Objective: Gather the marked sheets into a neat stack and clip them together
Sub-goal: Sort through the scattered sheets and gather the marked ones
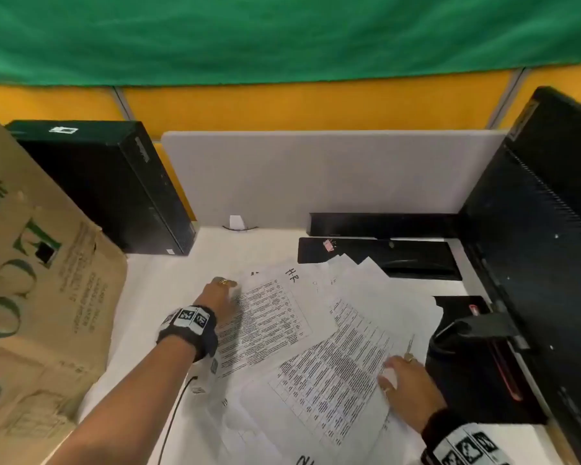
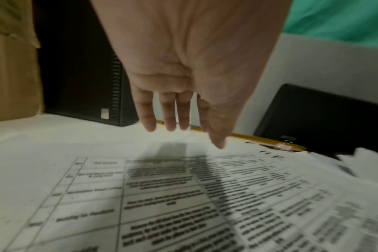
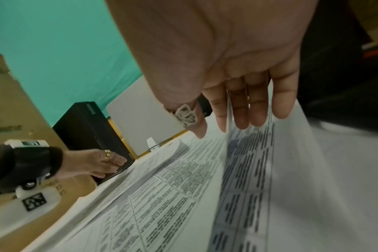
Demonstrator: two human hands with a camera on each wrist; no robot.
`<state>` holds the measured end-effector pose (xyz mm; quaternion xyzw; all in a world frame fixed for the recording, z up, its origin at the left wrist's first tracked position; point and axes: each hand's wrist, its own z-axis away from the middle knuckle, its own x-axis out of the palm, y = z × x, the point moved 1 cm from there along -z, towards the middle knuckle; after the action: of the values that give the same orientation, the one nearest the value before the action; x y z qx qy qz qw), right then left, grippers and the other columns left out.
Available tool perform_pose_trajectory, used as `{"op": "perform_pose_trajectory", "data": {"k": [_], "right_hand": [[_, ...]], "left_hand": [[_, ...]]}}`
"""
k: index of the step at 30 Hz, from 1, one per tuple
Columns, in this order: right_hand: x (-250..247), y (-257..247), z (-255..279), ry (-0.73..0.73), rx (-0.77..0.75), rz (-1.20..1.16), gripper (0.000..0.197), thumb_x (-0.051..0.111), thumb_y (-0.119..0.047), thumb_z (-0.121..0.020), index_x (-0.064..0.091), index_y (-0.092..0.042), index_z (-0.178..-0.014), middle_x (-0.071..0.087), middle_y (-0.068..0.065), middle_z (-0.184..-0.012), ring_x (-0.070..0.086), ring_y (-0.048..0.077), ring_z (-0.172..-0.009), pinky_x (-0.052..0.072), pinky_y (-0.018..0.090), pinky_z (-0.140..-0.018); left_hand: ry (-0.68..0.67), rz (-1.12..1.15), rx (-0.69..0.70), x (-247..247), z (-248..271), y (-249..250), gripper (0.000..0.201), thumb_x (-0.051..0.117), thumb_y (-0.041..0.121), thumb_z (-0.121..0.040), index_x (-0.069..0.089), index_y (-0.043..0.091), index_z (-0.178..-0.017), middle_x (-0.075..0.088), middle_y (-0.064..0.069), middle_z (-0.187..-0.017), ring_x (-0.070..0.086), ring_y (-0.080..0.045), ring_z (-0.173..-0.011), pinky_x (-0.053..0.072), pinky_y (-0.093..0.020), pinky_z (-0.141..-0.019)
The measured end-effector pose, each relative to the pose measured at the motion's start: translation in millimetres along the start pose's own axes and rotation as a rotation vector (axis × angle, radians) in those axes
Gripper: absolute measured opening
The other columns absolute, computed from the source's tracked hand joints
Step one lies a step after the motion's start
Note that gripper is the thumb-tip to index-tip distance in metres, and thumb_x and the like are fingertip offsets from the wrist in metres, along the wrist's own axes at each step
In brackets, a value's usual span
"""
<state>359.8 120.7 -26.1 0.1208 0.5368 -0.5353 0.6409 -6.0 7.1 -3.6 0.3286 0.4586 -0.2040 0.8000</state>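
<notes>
Printed sheets fanned, unstacked, w/ pink clip just beyond.

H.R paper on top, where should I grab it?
Probably pinch the H.R sheet at its left edge, coming from the left, where the left hand is. It lies flat on top of the pile, so that edge is uncovered.

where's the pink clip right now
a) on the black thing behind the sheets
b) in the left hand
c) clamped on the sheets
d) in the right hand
a: the clip lies on the black thing behind the loose sheets, and neither the left hand nor the right hand holds it.
</notes>
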Motion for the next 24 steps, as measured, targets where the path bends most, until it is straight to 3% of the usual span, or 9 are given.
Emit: {"op": "perform_pose_trajectory", "data": {"k": [3, 8, 11, 14, 15, 17, 19, 21, 24], "right_hand": [[5, 1, 2, 0.021, 0.036, -0.286, 0.062, 0.060, -0.017, -0.084, 0.028, -0.015, -0.137, 0.039, 0.009, -0.142, 0.035, 0.025, -0.133, 0.028, 0.033, -0.111], [15, 15, -10, 0.105, 0.210, -0.775, 0.106, 0.060, 0.015, -0.074, -0.007, -0.036, -0.140, 0.029, 0.013, -0.148, 0.033, 0.028, -0.135, 0.027, 0.047, -0.112], [16, 16, -21, 0.146, 0.311, -0.887, 0.090, 0.049, 0.021, -0.079, 0.003, -0.027, -0.139, 0.052, 0.014, -0.120, 0.053, 0.026, -0.106, 0.032, 0.047, -0.108], [9, 9, -30, 0.225, 0.268, -0.841, 0.044, 0.044, 0.022, -0.081, 0.037, -0.008, -0.113, 0.053, 0.013, -0.093, 0.056, 0.011, -0.064, 0.046, 0.046, -0.095], [5, 5, -32, 0.258, 0.250, -0.757, 0.037, 0.046, 0.019, -0.082, 0.044, -0.013, -0.102, 0.049, 0.009, -0.091, 0.055, 0.008, -0.055, 0.051, 0.035, -0.085], [-2, -7, -38, 0.305, 0.179, -0.615, 0.031, 0.050, 0.012, -0.084, 0.046, -0.006, -0.109, 0.048, 0.003, -0.077, 0.049, 0.005, -0.051, 0.045, 0.013, -0.063], [-9, -16, -43, 0.297, 0.120, -0.541, 0.033, 0.050, 0.008, -0.086, 0.044, 0.002, -0.117, 0.053, 0.005, -0.076, 0.051, 0.012, -0.062, 0.041, 0.015, -0.063], [-13, -23, -48, 0.275, 0.090, -0.469, 0.017, 0.050, 0.007, -0.086, 0.054, -0.004, -0.099, 0.056, 0.013, -0.078, 0.056, 0.027, -0.071, 0.042, 0.024, -0.073], [-14, -24, -55, 0.240, 0.146, -0.513, 0.039, 0.052, 0.004, -0.085, 0.041, -0.026, -0.064, 0.040, -0.001, -0.060, 0.042, 0.018, -0.059, 0.044, 0.030, -0.078]], "left_hand": [[-0.051, -0.112, -0.084, 3, -13, -10, 0.090, 0.065, 0.046, -0.078, 0.016, 0.011, -0.145, 0.014, -0.013, -0.156, 0.012, -0.029, -0.144, 0.013, -0.041, -0.118], [-0.034, -0.202, -0.115, 12, -24, -22, 0.086, 0.054, 0.062, -0.077, 0.019, 0.022, -0.144, 0.033, -0.008, -0.148, 0.031, -0.029, -0.136, 0.013, -0.061, -0.111], [0.030, -0.327, -0.065, 16, -23, -26, 0.063, 0.046, 0.054, -0.085, 0.033, 0.021, -0.137, 0.042, -0.007, -0.140, 0.035, -0.028, -0.131, 0.009, -0.059, -0.111], [0.188, -0.263, 0.052, 17, -18, -28, 0.029, 0.057, 0.035, -0.084, 0.065, 0.016, -0.105, 0.057, -0.009, -0.119, 0.051, -0.031, -0.113, 0.029, -0.053, -0.104], [0.273, -0.220, 0.097, 16, -14, -27, 0.017, 0.064, 0.025, -0.079, 0.069, 0.012, -0.089, 0.061, -0.011, -0.108, 0.057, -0.034, -0.101, 0.040, -0.050, -0.096], [0.396, -0.167, 0.160, 14, -7, -26, 0.007, 0.074, 0.009, -0.069, 0.068, 0.005, -0.072, 0.064, -0.016, -0.094, 0.061, -0.036, -0.086, 0.050, -0.044, -0.081], [0.414, -0.176, 0.221, 13, -2, -24, 0.013, 0.077, 0.005, -0.065, 0.067, 0.004, -0.073, 0.065, -0.018, -0.096, 0.063, -0.037, -0.085, 0.054, -0.044, -0.079], [0.365, -0.098, 0.235, 14, 2, -22, 0.015, 0.072, 0.012, -0.074, 0.066, 0.003, -0.086, 0.061, -0.016, -0.106, 0.062, -0.035, -0.089, 0.054, -0.044, -0.081], [0.098, -0.074, 0.034, 25, 7, -28, 0.057, 0.056, 0.051, -0.082, 0.048, 0.015, -0.124, 0.048, -0.007, -0.127, 0.049, -0.029, -0.114, 0.043, -0.043, -0.097]]}}
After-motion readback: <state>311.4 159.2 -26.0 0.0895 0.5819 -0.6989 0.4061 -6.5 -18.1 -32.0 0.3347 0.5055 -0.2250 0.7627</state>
